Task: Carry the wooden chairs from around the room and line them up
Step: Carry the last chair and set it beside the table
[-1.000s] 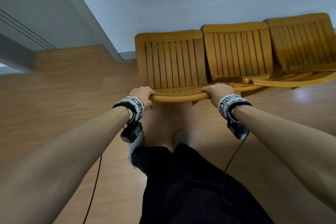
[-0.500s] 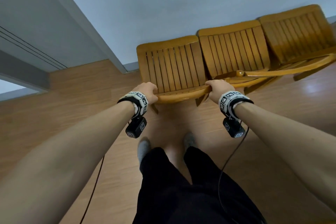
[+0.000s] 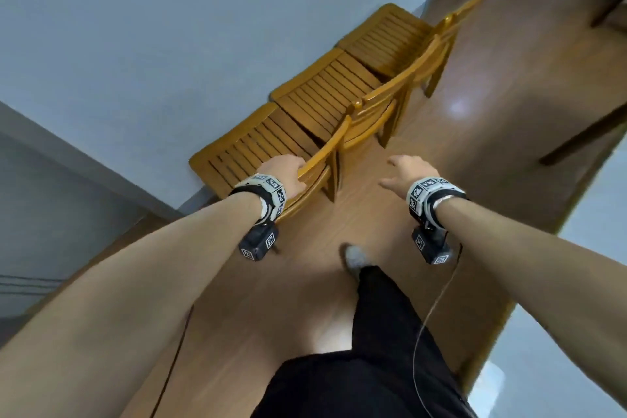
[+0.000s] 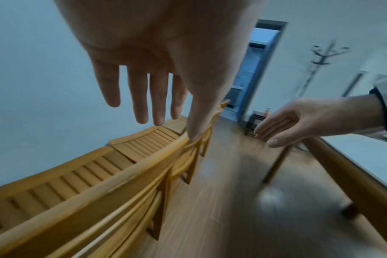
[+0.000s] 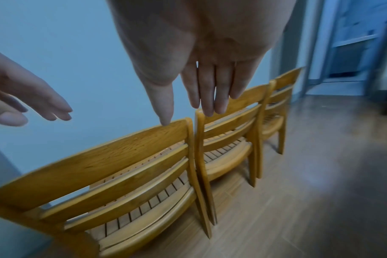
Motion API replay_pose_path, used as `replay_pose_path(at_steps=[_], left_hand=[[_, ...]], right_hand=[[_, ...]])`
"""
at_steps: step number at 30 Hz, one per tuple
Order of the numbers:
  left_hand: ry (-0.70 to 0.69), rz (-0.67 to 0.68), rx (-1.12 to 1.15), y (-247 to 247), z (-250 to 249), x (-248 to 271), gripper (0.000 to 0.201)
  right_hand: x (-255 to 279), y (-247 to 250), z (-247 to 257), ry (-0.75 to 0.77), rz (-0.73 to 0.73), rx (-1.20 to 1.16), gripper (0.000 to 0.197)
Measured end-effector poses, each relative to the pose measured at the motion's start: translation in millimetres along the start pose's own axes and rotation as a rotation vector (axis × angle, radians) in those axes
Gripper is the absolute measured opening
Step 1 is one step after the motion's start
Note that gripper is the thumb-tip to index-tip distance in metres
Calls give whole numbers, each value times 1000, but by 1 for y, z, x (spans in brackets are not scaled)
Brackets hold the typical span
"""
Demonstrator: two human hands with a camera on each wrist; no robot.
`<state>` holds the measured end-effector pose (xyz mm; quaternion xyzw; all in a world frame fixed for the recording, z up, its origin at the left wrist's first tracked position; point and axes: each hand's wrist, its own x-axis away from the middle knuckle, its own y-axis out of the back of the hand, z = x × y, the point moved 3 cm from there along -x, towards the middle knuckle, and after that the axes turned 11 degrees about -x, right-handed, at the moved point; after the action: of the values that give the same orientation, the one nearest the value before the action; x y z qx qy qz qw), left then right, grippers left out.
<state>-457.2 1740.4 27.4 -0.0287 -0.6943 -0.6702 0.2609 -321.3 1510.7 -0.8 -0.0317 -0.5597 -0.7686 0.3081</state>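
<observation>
Three wooden chairs stand side by side against the pale wall, seats toward it, backs toward the person: nearest chair, middle chair, far chair. The left hand hovers over the nearest chair's top rail, fingers straight and spread, grasping nothing. The right hand is out over the wood floor, fingers loose and extended, clear of the chairs. A desk runs along the right.
</observation>
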Motion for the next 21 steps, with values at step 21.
replay_pose_path(at_steps=[21], left_hand=[[-753, 0, -261, -80, -356, 327, 57]], right_hand=[[567, -114, -275, -684, -331, -484, 60]])
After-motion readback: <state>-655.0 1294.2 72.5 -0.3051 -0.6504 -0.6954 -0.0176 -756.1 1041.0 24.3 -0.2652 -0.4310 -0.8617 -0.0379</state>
